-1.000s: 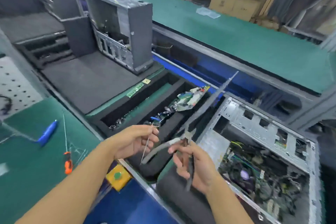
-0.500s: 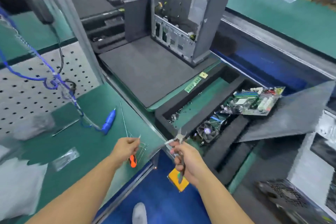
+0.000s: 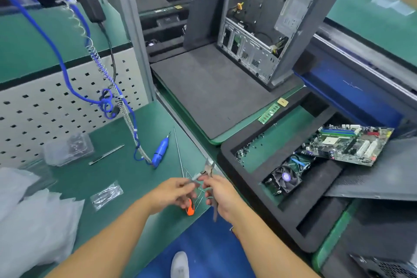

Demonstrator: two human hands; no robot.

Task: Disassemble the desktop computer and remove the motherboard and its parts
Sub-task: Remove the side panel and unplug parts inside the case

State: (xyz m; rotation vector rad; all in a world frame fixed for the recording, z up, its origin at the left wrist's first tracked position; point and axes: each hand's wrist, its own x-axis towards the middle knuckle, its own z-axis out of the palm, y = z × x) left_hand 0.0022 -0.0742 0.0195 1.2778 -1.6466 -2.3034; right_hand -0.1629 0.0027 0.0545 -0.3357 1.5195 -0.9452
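Green matte bench (image 3: 135, 176); right hand (image 3: 222, 194) fingers clamped on steel pliers (image 3: 208, 168), left hand (image 3: 171, 192) seemingly pinching pale strip (image 3: 195, 177).

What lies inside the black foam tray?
A tilted motherboard, a cooler fan near blue cables, and scattered small dark parts. Whatever lies under the motherboard is hidden.

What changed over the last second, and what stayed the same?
Both hands moved left, from over the foam tray to the green mat, meeting above the orange screwdriver. The right hand keeps gripping the pliers; the left hand came up to their nose, hold unclear. Motherboard unmoved in the tray.
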